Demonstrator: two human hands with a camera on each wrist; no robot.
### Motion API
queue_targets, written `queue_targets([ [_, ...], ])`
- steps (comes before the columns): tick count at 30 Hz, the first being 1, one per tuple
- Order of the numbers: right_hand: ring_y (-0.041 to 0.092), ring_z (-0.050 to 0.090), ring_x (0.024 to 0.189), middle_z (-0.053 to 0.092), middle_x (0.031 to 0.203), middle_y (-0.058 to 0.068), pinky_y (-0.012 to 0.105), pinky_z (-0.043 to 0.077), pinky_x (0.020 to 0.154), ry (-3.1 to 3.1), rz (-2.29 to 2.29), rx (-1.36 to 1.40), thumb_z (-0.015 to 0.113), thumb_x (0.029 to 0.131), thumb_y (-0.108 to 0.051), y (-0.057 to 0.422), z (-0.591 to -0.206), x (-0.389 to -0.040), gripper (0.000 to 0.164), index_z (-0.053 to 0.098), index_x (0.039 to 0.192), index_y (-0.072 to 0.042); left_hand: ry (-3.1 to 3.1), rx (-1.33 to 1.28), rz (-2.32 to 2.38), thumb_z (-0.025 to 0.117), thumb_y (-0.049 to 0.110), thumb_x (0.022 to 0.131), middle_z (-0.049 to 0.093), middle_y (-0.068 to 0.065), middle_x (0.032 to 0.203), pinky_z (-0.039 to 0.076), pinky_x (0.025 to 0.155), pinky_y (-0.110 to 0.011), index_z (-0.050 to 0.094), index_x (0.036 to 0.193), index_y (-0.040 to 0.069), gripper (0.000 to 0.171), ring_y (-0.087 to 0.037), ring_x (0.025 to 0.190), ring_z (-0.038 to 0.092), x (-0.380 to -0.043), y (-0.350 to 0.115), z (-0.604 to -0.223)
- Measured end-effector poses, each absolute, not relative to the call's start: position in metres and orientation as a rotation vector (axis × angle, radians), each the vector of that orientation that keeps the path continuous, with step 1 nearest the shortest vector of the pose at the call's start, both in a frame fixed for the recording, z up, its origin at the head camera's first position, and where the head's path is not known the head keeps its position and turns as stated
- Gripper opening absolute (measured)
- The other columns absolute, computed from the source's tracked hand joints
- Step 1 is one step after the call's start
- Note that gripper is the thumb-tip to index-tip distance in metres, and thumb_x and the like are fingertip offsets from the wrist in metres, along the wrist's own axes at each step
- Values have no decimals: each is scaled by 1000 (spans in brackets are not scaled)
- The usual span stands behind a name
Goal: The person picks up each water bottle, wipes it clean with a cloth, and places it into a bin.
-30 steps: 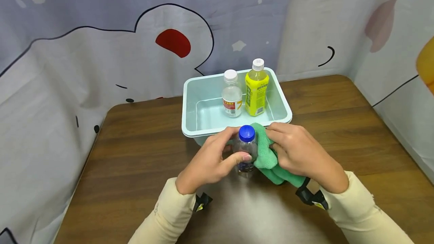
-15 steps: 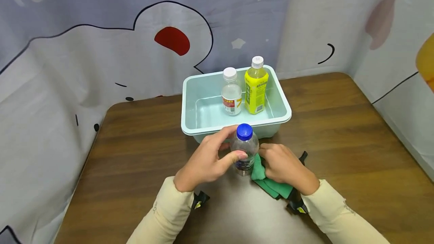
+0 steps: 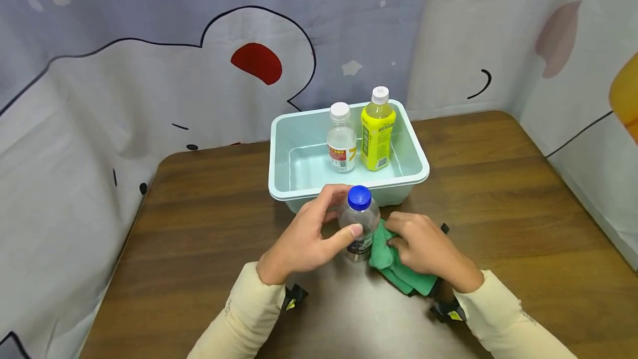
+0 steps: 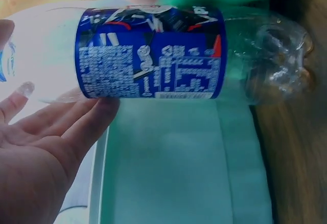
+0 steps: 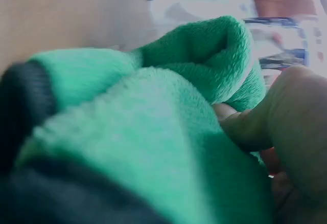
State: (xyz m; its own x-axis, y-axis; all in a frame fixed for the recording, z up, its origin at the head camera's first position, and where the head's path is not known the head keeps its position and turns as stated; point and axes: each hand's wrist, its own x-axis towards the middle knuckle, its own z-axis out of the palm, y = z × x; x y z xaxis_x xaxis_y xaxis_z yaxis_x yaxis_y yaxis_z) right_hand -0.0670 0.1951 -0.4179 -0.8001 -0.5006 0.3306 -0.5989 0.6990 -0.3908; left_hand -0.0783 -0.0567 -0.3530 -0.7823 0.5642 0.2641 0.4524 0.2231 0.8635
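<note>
A clear plastic bottle (image 3: 360,220) with a blue cap and a blue label (image 4: 150,55) stands upright on the table. My left hand (image 3: 309,237) holds it round its upper part, thumb on the near side and fingers behind. To the right, my right hand (image 3: 423,242) grips a bunched green cloth (image 3: 399,265), its front fold right at the bottle's lower side. In the right wrist view the cloth (image 5: 153,132) fills most of the picture, with the thumb and fingers pinching its fold.
Just behind the hands stands a pale blue-green plastic basin (image 3: 299,191). Inside it are a clear bottle with a white cap (image 3: 341,143) and a yellow-labelled bottle (image 3: 377,132). The wooden table (image 3: 209,209) ends at a patterned curtain (image 3: 149,87) behind.
My right hand has moved the cloth down from beside the bottle's neck to its lower side. My left hand keeps its hold on the bottle; the basin and its bottles stay put.
</note>
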Motion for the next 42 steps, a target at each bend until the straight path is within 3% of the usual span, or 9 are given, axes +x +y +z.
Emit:
queue_targets([
  [4, 3, 55, 75, 66, 85, -7, 22, 50, 66, -2490, 921, 904, 74, 74, 12, 202, -393, -65, 30, 73, 91, -13, 2434, 1030, 1673, 85, 19, 87, 66, -1, 136, 56, 107, -33, 56, 143, 15, 64, -15, 125, 66, -78, -51, -353],
  [7, 3, 58, 80, 69, 89, -5, 16, 49, 70, -2360, 1060, 942, 71, 75, 16, 203, -366, -65, 33, 74, 93, -11, 2552, 1036, 1658, 91, 23, 82, 64, 0, 131, 57, 103, -30, 66, 135, 16, 59, -14, 118, 64, -77, -51, -351],
  [10, 7, 63, 85, 72, 93, 1, 13, 50, 77, -2267, 1162, 974, 66, 77, 19, 203, -341, -64, 34, 76, 97, -6, 2628, 1038, 1580, 89, 28, 84, 64, 1, 125, 57, 96, -30, 70, 133, 19, 54, -13, 111, 61, -76, -53, -346],
  [16, 8, 63, 84, 74, 99, 2, 13, 50, 76, -2264, 1104, 1006, 65, 80, 17, 195, -319, -68, 36, 78, 104, -6, 2514, 1030, 1611, 87, 18, 86, 73, -2, 127, 58, 103, -29, 65, 136, 11, 55, -14, 117, 68, -77, -54, -339],
  [20, 5, 61, 79, 72, 95, -3, 16, 50, 70, -2339, 985, 984, 66, 79, 16, 190, -324, -67, 36, 79, 100, -10, 2464, 1024, 1671, 88, 14, 84, 75, -2, 124, 58, 104, -30, 69, 129, 11, 48, -14, 118, 69, -74, -56, -341],
  [22, 4, 55, 73, 67, 86, -6, 17, 46, 65, -2384, 918, 947, 63, 77, 16, 189, -330, -65, 33, 75, 88, -13, 2468, 1032, 1686, 88, 14, 84, 75, -1, 123, 58, 104, -31, 70, 128, 13, 48, -13, 119, 69, -72, -57, -342],
  [28, 4, 32, 63, 44, 68, -9, 18, 32, 54, -2624, 792, 898, 55, 66, 13, 185, -373, -64, 33, 47, 62, -19, 2454, 1051, 1726, 86, 12, 86, 75, -2, 120, 58, 105, -32, 70, 127, 12, 44, -12, 117, 69, -70, -56, -346],
  [34, 7, 34, 60, 45, 65, -9, 22, 30, 52, -2892, 695, 803, 58, 63, 13, 180, -411, -66, 34, 51, 60, -20, 2377, 1035, 1759, 85, 9, 87, 76, -5, 119, 56, 107, -31, 70, 127, 10, 43, -14, 115, 70, -72, -55, -346],
  [42, 10, 34, 59, 43, 65, -7, 24, 29, 51, -3005, 648, 784, 60, 65, 13, 179, -417, -66, 33, 55, 62, -18, 2354, 1056, 1720, 82, 9, 88, 73, -6, 124, 55, 109, -33, 68, 131, 8, 45, -16, 117, 68, -73, -60, -345],
])
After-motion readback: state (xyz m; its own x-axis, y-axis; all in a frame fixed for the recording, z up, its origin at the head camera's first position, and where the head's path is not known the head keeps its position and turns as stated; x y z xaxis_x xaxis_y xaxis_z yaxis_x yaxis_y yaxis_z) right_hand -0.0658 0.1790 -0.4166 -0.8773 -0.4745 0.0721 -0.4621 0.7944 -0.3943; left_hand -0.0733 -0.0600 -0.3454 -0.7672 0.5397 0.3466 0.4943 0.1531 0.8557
